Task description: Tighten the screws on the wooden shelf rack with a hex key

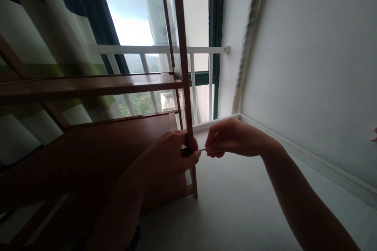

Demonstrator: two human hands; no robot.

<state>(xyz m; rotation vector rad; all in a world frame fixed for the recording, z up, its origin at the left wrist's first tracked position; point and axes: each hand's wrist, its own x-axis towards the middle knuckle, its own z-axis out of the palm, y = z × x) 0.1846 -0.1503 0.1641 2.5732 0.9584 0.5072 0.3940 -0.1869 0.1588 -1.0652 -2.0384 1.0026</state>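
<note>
A dark brown wooden shelf unit [132,83] fills the left side, its upright post [186,98] standing in the middle of the view. My left hand [173,151] is closed around the lower part of this post, thumb and fingertips on its right side. Just right of it, my right hand [229,139] pinches a thin, short metal rod [203,149] that reaches towards the post at my left fingertips. The rod's exact kind cannot be made out, and my fingers hide its ends.
Behind the shelf are a window with a white railing [141,50] and a striped curtain [59,27]. A white wall [318,55] with a baseboard runs along the right. The pale floor [229,204] lies below. Something small and reddish [375,135] shows at the right edge.
</note>
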